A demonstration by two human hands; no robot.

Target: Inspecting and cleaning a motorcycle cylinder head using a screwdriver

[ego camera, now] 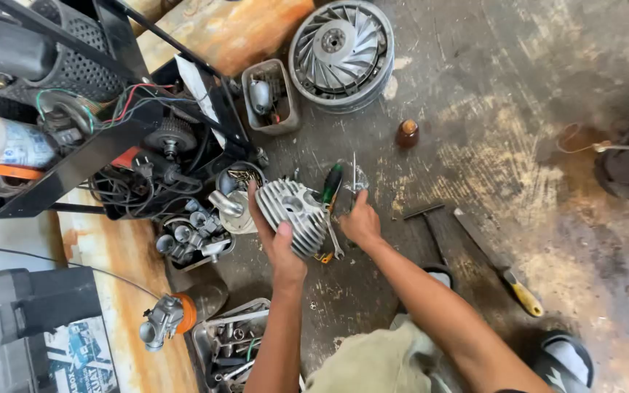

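Note:
My left hand (277, 240) grips a grey finned metal cylinder head (294, 212), holding it up over the stained concrete floor. My right hand (362, 222) is just to its right, closed around a small tool whose thin metal tip (357, 177) points away from me. A green-handled screwdriver (331, 185) and a wrench (333, 244) lie on the floor between the two hands, partly hidden by the finned part.
A round finned fan wheel (342, 52) and a small tray of parts (271, 94) lie beyond. Left stand a black frame with wiring (111, 124) and a box of sockets (191, 236). A hammer (431, 225), a yellow-handled chisel (500, 266) and a small brown bottle (407, 134) lie to the right.

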